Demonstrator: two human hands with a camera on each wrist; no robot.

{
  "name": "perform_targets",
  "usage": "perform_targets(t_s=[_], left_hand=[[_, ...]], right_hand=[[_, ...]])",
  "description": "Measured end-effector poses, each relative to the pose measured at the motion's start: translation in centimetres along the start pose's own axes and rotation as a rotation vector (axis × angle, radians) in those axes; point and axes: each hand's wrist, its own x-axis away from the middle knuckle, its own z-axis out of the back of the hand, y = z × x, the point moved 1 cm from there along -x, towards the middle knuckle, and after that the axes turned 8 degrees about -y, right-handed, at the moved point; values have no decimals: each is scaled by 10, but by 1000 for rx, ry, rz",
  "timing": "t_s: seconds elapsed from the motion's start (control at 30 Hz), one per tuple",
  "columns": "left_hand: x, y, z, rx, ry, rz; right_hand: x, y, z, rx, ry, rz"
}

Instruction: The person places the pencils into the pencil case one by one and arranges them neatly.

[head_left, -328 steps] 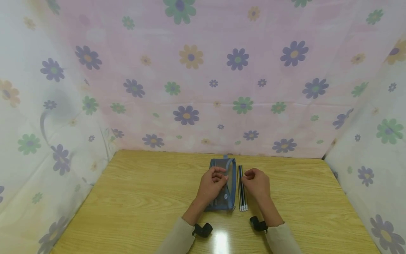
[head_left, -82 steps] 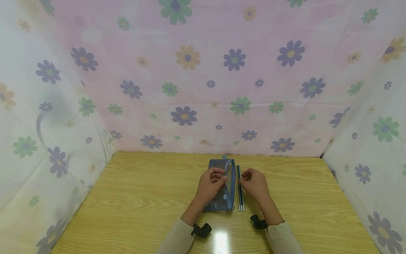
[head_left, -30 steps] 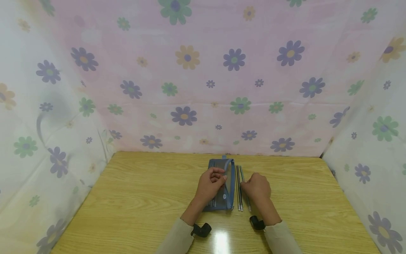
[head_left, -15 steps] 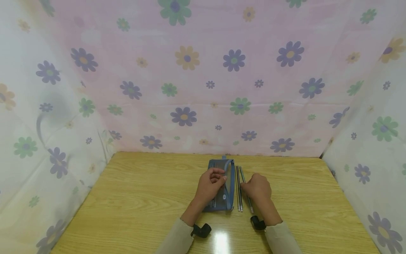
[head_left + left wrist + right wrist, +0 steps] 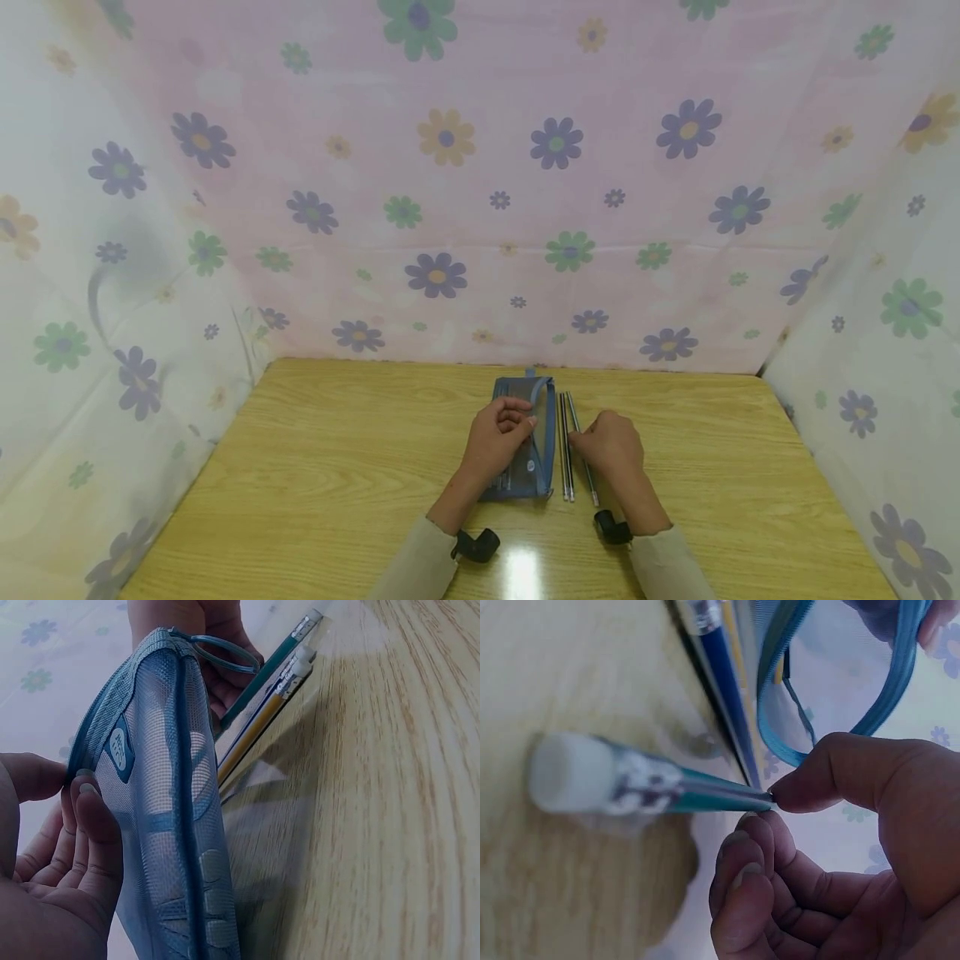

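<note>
A blue mesh pencil case [image 5: 542, 475] lies on the table, its zip side gaping to the right. My left hand [image 5: 498, 433] pinches the edge of that opening between thumb and fingers, seen closely in the left wrist view. Just right of the case, my right hand [image 5: 611, 446] pinches a green pencil [image 5: 712, 793] by its shaft, the white eraser end toward me. The pencil slants slightly in the head view. Between it and the case lie a yellow pencil [image 5: 259, 724] and a dark blue pencil [image 5: 724, 671], side by side, with erasers toward me. Some slim things show through the mesh.
The wood-grain table [image 5: 337, 467] reaches out on both sides of the hands. Flower-printed cloth [image 5: 480, 208] walls it in at the back, left and right. A black wrist camera [image 5: 478, 546] sits at the left cuff, another black camera [image 5: 612, 527] at the right.
Fewer pencils lie beside the case than at first. My right hand has drawn the green pencil rightward, away from the other pencils, and it now slants. The left hand stays at the case's opening.
</note>
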Motion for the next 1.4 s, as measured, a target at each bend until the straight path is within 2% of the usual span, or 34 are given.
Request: perform_targets(t_s=[0.9,1.13,1.4], left_hand=[[1,2,-2,20,9,-3],[0,3,-2,1,-1,7],[-2,1,-2,10,-1,13]], right_hand=[[7,-10,8,-55,0,86],[7,-14,11,-71,-10,95],[4,-15,8,-109,7,172]])
